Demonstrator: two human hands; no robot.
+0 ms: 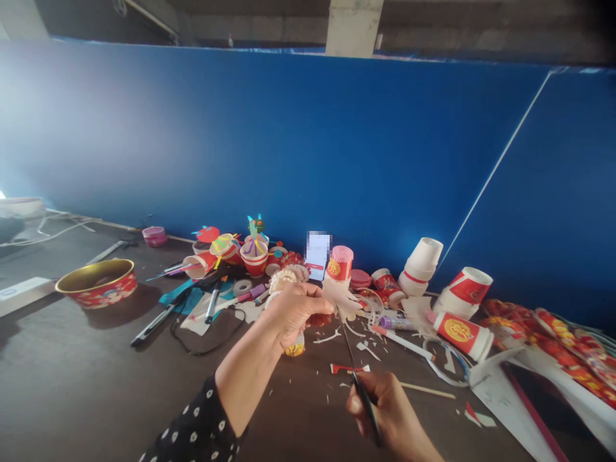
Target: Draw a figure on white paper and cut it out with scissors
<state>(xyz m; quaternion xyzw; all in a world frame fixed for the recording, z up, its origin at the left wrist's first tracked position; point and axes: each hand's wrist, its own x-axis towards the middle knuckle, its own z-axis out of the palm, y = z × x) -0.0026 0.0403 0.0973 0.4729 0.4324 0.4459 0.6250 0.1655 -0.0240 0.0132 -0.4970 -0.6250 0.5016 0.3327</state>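
Wraps the right hand [385, 410] firmly around a black-handled blade [367, 410] in the lower middle of the frame; cannot tell whether to call it scissors or a knife. Points it upward, tip close to the fingertips of the left hand [303, 311] and to a strip-cut white paper [343, 296] at the centre. Presses left thumb and forefinger together just beside that paper; cannot tell from this view the contents of that left grip. Has a popcorn-print piece [294, 348] partly hidden below the left palm. Wears a black sleeve [197, 423] with pale dots, seen at the bottom left of centre.

Works over a dark desk [96, 385], with a red scrap [341, 368] near the blade and a thin stick [428, 390] to the right of the right hand. Faces a lit phone [318, 250] and a pink-topped cup [342, 260] just above centre. Has a gold-rimmed bowl [101, 294] at the left of the frame, a white marker [212, 305] and a tape roll [242, 286] left of centre, stacked white cups [419, 268] right of centre, and a tipped-over red cup [459, 333] farther right. Looks toward a blue wall [289, 154] across the upper frame.
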